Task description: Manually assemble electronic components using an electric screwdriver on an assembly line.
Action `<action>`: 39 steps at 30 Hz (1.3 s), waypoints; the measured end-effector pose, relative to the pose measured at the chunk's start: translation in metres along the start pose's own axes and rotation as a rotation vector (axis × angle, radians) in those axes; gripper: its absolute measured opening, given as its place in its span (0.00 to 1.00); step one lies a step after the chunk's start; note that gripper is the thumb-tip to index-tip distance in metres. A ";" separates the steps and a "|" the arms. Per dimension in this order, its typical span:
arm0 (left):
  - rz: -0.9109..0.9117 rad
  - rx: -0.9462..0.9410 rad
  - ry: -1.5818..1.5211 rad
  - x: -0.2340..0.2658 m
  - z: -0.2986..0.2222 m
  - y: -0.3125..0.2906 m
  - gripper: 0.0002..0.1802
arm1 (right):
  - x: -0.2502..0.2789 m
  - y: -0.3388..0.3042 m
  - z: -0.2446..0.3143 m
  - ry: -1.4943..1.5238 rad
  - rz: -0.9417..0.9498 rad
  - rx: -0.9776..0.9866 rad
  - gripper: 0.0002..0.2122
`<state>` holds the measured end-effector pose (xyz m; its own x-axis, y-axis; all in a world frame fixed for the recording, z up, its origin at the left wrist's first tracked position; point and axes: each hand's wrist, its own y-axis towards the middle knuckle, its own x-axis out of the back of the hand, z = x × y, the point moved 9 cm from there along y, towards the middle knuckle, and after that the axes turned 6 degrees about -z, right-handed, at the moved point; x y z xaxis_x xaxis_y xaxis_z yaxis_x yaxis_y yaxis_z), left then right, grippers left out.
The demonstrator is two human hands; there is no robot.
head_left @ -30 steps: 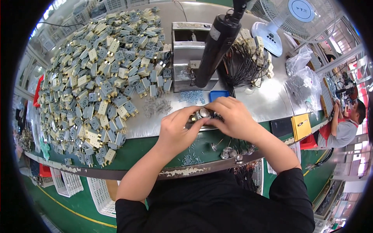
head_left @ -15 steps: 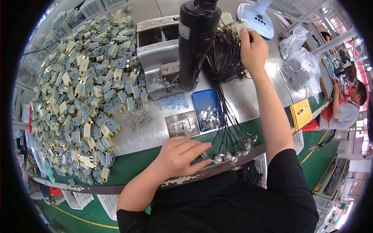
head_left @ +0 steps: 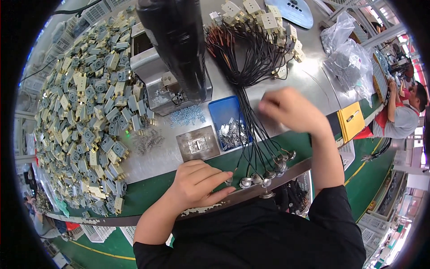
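Notably, the left hand (head_left: 199,183) has its fingers parted; whether the curled right hand (head_left: 295,108) grips anything, I cannot tell. Snagging the cords (head_left: 242,80) at its left could drag discs (head_left: 281,166) off the surface (head_left: 148,171).

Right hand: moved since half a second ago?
Yes: the right hand has come down the view, away from the fan base, to the right of the blue tray.

There is one blue tray (head_left: 223,110), one steel fixture plate (head_left: 185,142), one black cable bundle (head_left: 240,79) and one pen (head_left: 353,116). Silver discs (head_left: 245,183) and heaped plug housings (head_left: 80,116) overlap, defying counting.
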<state>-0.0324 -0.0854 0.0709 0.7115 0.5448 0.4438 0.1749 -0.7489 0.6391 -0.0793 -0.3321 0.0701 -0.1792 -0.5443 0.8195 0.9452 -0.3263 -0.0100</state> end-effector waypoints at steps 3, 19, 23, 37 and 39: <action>-0.004 -0.018 0.016 0.001 -0.003 0.002 0.17 | -0.037 -0.015 0.000 0.134 0.131 0.030 0.12; -0.202 0.032 -0.012 0.028 0.005 -0.004 0.15 | 0.010 -0.011 0.039 1.359 0.012 0.031 0.22; -0.381 0.317 -0.360 0.041 0.033 -0.015 0.40 | -0.023 0.006 0.111 0.403 0.049 0.395 0.10; -0.495 0.919 -0.990 0.054 0.073 -0.031 0.07 | -0.069 0.024 0.149 0.305 0.223 0.466 0.07; -0.529 0.913 -1.031 0.056 0.074 -0.029 0.06 | -0.067 0.027 0.145 0.323 0.225 0.470 0.07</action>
<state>0.0523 -0.0609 0.0305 0.5202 0.6145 -0.5931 0.6431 -0.7388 -0.2015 -0.0025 -0.1920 0.0984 0.0349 -0.7913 0.6104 0.9756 0.1595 0.1510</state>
